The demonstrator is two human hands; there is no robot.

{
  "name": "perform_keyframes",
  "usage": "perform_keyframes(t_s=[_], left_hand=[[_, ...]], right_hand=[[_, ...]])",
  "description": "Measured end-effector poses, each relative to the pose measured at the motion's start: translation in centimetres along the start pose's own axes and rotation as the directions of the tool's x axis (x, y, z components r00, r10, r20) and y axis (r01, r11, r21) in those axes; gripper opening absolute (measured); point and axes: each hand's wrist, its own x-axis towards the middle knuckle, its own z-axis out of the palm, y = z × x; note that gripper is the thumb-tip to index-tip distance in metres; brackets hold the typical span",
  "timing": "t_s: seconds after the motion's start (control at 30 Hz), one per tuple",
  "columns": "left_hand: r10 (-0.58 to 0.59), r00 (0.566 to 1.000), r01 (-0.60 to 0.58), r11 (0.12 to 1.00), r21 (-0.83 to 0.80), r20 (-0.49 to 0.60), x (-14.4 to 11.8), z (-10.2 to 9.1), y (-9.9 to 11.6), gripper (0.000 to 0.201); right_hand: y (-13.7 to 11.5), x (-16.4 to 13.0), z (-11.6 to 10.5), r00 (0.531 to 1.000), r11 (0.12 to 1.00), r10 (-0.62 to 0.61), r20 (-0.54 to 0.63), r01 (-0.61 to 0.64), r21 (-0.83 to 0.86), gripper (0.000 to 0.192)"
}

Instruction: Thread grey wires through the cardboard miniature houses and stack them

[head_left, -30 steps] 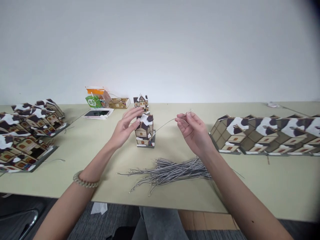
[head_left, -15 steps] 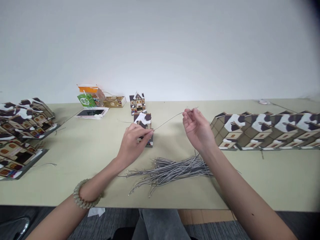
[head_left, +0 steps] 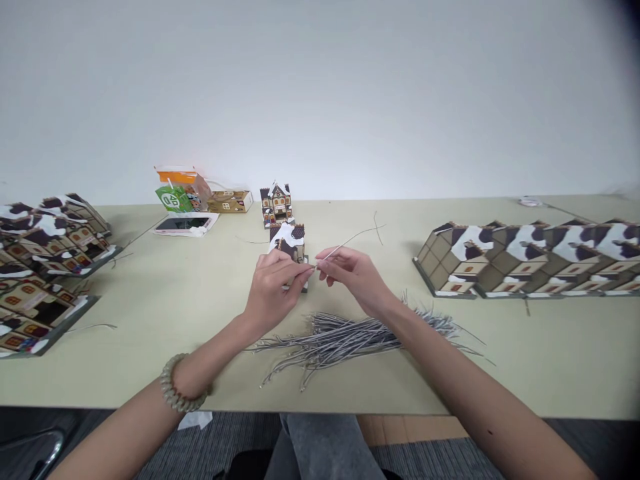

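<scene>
My left hand [head_left: 277,283] is closed in a pinch at the middle of the table, just in front of a small model house [head_left: 289,237] with a snowy roof, which it partly hides. Beside it, fingertips nearly touching, my right hand [head_left: 350,273] pinches the same thin wire [head_left: 353,237]. The wire's free part rises away to the upper right and splits into two ends. What lies right between the fingertips is too small to make out. Below my hands is a bundle of grey wires [head_left: 345,343], partly covered by my right forearm.
A flat house-front piece [head_left: 277,203] stands behind the model house. Rows of model houses stand at the right [head_left: 460,260] and left [head_left: 40,300]. Back left are a phone [head_left: 185,225], a green packet [head_left: 173,199], an orange-topped bag [head_left: 197,187] and a small box [head_left: 230,202].
My right hand has moved left and down along the wire, from its far end to right beside my left hand. The wire's split end now hangs free. My left hand stays nearly in place.
</scene>
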Motion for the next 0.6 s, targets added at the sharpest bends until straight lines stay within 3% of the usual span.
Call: perform_keyframes(t_s=[0.13, 0.23, 0.3, 0.37, 0.47, 0.6], left_hand=[[0.099, 0.995, -0.097, 0.991, 0.091, -0.016, -0.1, 0.2, -0.3, 0.013], [0.183, 0.982, -0.176, 0.975, 0.137, -0.045, -0.1, 0.3, -0.7, 0.006], [0.185, 0.98, -0.171, 0.971, 0.166, -0.076, 0.0, 0.3, -1.1, 0.013], [0.093, 0.988, -0.068, 0.979, 0.19, -0.126, 0.1, 0.3, -1.5, 0.03], [-0.197, 0.967, 0.214, 0.972, 0.096, -0.159, 0.2, 0.4, -2.0, 0.065], [-0.549, 0.836, 0.535, 0.821, -0.199, -0.019, 0.0, 0.8, -2.1, 0.074]], right_hand=[[0.5, -0.1, 0.3, 0.999, 1.0, -0.013, 0.037, 0.013, -0.007, 0.027], [0.5, 0.0, 0.0, 0.999, 1.0, -0.027, -0.02, 0.027, -0.003, 0.024], [0.5, 0.0, -0.1, 0.995, 0.999, -0.049, -0.081, 0.05, 0.016, 0.022], [0.5, 0.0, -0.2, 0.989, 0.997, -0.06, -0.138, 0.065, 0.033, 0.02], [0.4, 0.1, -0.2, 0.979, 0.996, -0.057, -0.196, 0.07, 0.06, 0.018], [0.2, 0.1, -0.2, 0.974, 0.995, -0.036, -0.223, 0.056, 0.086, 0.019]])
